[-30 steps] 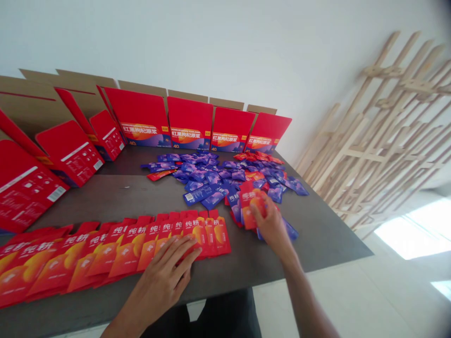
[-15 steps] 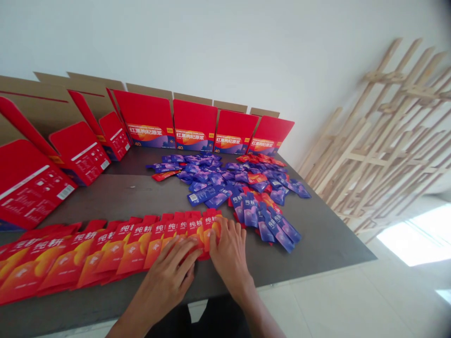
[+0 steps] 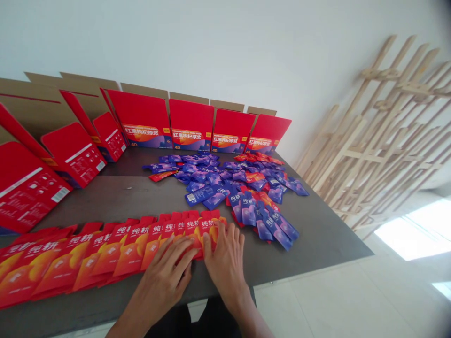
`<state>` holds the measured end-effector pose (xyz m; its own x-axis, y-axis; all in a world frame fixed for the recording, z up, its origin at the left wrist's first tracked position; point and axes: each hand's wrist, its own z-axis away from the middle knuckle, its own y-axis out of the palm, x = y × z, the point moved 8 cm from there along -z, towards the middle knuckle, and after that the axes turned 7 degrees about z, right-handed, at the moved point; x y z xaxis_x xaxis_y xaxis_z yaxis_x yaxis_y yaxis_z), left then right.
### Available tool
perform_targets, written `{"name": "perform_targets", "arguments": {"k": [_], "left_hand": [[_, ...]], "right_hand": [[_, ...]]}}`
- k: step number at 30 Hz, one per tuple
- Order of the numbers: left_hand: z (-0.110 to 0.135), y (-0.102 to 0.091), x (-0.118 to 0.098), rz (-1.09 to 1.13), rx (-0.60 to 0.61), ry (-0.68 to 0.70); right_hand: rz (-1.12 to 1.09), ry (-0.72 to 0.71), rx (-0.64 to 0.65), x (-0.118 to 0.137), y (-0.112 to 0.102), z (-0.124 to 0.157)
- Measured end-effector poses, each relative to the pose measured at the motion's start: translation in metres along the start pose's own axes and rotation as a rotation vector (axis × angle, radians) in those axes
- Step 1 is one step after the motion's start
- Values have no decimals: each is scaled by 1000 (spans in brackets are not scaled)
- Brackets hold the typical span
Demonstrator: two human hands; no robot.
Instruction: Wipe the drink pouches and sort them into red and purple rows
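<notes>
**Much laid out, plenty left loose**

Your row of red sachets [image 3: 128, 253] lies overlapped along the near side of the desk [image 3: 324, 239], from the left as far as your hands; that part looks well advanced. Your left hand [image 3: 167, 267] rests open on the row. Your right hand [image 3: 227, 260] covers its right end; whether it grips a sachet, you cannot tell. Beyond, the mixed heap [image 3: 213, 178] of blue and red sachets seems yet to be sorted. At the far side, 4 cartons [image 3: 192, 117] stand flaps up, insides hidden.
</notes>
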<state>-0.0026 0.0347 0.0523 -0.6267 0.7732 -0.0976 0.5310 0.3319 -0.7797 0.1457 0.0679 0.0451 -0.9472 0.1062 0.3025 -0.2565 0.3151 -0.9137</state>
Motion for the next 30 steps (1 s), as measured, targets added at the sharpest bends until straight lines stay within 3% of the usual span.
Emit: {"name": "perform_targets", "arguments": {"k": [9,12,16,18,20,25,30], "left_hand": [[0,-3,-3,21,-26,18],[0,-6,-5,32,-39,22],[1,-7,-8,56,-18,38],[2,-7,-9,72,-11,47],[2,-6,-9,82,-13,55],[1,-9,-11,103,-28,52],[-2,-21,-15,113,-81,28]], "right_hand": [[-3,21,-42,-6,0,6],[-49,31,-111,-33,-16,-6],[68,154,-258,-114,-52,-66],[167,237,-173,-155,-56,-115],[206,246,-27,-180,-50,-165],[266,233,75,-189,-29,-249],[306,256,175,-187,-1,-276]]}}
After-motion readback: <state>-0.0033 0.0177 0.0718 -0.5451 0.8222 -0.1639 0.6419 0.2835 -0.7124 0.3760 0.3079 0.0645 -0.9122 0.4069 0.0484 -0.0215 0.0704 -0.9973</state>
